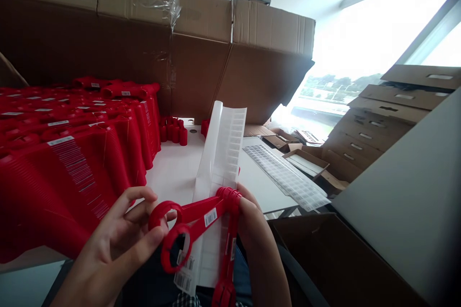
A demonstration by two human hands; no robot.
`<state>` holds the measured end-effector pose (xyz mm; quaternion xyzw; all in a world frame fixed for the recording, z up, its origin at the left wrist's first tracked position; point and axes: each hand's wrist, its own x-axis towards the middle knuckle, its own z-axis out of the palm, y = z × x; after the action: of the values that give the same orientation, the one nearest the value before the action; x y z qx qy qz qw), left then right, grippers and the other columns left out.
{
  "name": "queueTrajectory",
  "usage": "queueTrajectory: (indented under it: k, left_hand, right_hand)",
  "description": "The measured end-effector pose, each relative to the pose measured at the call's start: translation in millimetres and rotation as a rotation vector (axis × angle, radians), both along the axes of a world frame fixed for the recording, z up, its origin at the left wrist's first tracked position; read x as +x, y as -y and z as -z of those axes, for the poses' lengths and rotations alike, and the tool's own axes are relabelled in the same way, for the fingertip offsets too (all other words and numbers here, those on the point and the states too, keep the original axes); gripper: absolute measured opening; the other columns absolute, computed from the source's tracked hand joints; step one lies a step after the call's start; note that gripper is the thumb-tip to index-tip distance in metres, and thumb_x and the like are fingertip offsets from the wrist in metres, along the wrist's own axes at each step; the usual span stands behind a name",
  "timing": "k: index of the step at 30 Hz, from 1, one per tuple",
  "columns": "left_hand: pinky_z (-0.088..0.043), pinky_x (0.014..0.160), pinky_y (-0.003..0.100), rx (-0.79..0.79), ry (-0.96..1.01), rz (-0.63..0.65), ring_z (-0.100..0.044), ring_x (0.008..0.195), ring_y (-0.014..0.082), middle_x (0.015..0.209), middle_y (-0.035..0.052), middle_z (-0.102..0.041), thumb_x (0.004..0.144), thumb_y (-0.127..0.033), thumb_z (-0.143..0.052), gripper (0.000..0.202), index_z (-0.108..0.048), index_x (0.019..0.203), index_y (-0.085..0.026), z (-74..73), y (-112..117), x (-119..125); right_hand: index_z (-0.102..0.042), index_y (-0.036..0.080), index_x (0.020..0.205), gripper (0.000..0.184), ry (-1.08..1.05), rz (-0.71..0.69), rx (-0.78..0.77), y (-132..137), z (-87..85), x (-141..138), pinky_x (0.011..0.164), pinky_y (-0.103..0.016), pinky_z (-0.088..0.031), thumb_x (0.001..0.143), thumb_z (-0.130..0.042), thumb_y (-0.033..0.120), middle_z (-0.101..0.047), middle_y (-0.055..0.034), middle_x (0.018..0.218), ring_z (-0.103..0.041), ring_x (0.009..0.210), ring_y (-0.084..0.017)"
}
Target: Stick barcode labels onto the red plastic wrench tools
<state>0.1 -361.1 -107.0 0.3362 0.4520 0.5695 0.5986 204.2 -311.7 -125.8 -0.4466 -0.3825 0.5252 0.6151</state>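
Observation:
My left hand point(117, 244) pinches the ring end of a red ring-ended plastic piece point(198, 228) between thumb and fingers. A small white barcode label is on its arm. My right hand point(255, 225) is closed around the stacked far ends of several such pieces, and others hang down below it. Behind them stands a curled white sheet of labels point(230, 144), its lower end over my lap with barcode stickers showing. Whether my right fingers also grip the sheet is hidden.
A big stack of labelled red pieces point(122, 144) fills the left of the white table point(169, 168). Behind stands a large cardboard box point(201, 57). Label sheets point(284, 172) lie at right, near stacked cartons point(363, 129). An open box point(334, 249) sits at lower right.

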Motion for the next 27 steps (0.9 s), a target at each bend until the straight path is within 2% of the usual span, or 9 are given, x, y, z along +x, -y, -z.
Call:
queueTrajectory:
  k: [2,4,7,9,11,14,18,25,27]
  left_hand:
    - [-0.058,0.068,0.027,0.058,-0.035,0.04,-0.067,0.075,0.0199,0.076,-0.0026,-0.066,0.067,-0.038,-0.091,0.045,-0.065,0.103,-0.033,-3.0,1,3]
    - [-0.056,0.072,0.026,0.093,-0.074,0.044,-0.068,0.08,0.0197,0.081,-0.0017,-0.068,0.072,-0.04,-0.088,0.04,-0.064,0.103,-0.032,-3.3,-1,6]
    - [-0.056,0.086,0.031,0.113,-0.198,-0.018,-0.069,0.102,0.024,0.107,0.0022,-0.072,0.08,-0.047,-0.081,0.041,-0.06,0.111,-0.031,3.7,-9,6]
    - [-0.053,0.096,0.034,0.136,-0.307,-0.063,-0.065,0.118,0.0263,0.128,0.0041,-0.067,0.084,-0.053,-0.077,0.047,-0.055,0.12,-0.032,10.2,-15,4]
    - [-0.052,0.097,0.037,0.143,-0.395,-0.024,-0.063,0.122,0.0289,0.139,0.0061,-0.062,0.086,-0.06,-0.071,0.051,-0.053,0.125,-0.033,14.6,-19,1]
    - [-0.052,0.088,0.037,0.146,-0.521,0.192,-0.067,0.111,0.0316,0.122,0.0086,-0.07,0.087,-0.067,-0.065,0.047,-0.065,0.116,-0.03,15.6,-20,-1]
    - [-0.049,0.082,0.034,0.162,-0.65,0.407,-0.067,0.097,0.0273,0.1,0.0038,-0.071,0.09,-0.066,-0.06,0.038,-0.07,0.105,-0.032,15.3,-20,4]
    - [-0.045,0.072,0.03,0.172,-0.616,0.413,-0.063,0.082,0.0215,0.082,-0.0006,-0.065,0.094,-0.059,-0.059,0.034,-0.069,0.107,-0.029,18.7,-22,12]
    - [-0.045,0.071,0.028,0.174,-0.595,0.424,-0.06,0.078,0.0198,0.079,-0.0017,-0.062,0.095,-0.057,-0.059,0.033,-0.069,0.105,-0.027,19.8,-24,12]
  right_hand:
    - [-0.078,0.022,0.09,0.022,-0.021,-0.02,-0.011,0,0.2,1,0.075,-0.037,-0.055,0.072,-0.068,0.029,-0.076,-0.0032,0.079,-0.07,0.085,-0.026]
    - [-0.078,0.022,0.091,0.022,-0.029,-0.044,-0.026,1,0.6,3,0.078,-0.037,-0.056,0.073,-0.069,0.03,-0.076,-0.0032,0.079,-0.07,0.087,-0.026]
    - [-0.077,0.023,0.095,0.024,-0.014,-0.036,-0.034,2,1.5,4,0.081,-0.039,-0.057,0.075,-0.067,0.032,-0.077,-0.0041,0.086,-0.071,0.096,-0.029]
    - [-0.077,0.024,0.096,0.025,-0.001,0.004,-0.013,2,2.2,5,0.083,-0.041,-0.057,0.076,-0.066,0.031,-0.078,-0.0046,0.093,-0.07,0.104,-0.031]
    - [-0.077,0.024,0.099,0.027,-0.004,0.051,0.018,2,3.0,5,0.083,-0.041,-0.058,0.076,-0.064,0.03,-0.078,-0.0049,0.099,-0.069,0.109,-0.032]
    - [-0.076,0.025,0.103,0.028,0.009,0.127,0.041,4,3.9,9,0.079,-0.04,-0.058,0.078,-0.063,0.028,-0.078,-0.0046,0.099,-0.068,0.108,-0.032]
    - [-0.075,0.025,0.106,0.027,0.108,0.204,0.029,10,2.7,11,0.075,-0.038,-0.057,0.083,-0.062,0.03,-0.077,-0.0044,0.099,-0.068,0.101,-0.031]
    - [-0.071,0.025,0.116,0.032,0.164,0.278,0.093,21,-4.6,0,0.091,-0.042,-0.056,0.087,-0.061,0.029,-0.075,-0.0062,0.109,-0.067,0.107,-0.03]
    - [-0.071,0.025,0.118,0.032,0.198,0.284,0.116,22,-6.8,-4,0.084,-0.041,-0.058,0.088,-0.059,0.03,-0.074,-0.007,0.108,-0.068,0.098,-0.028]
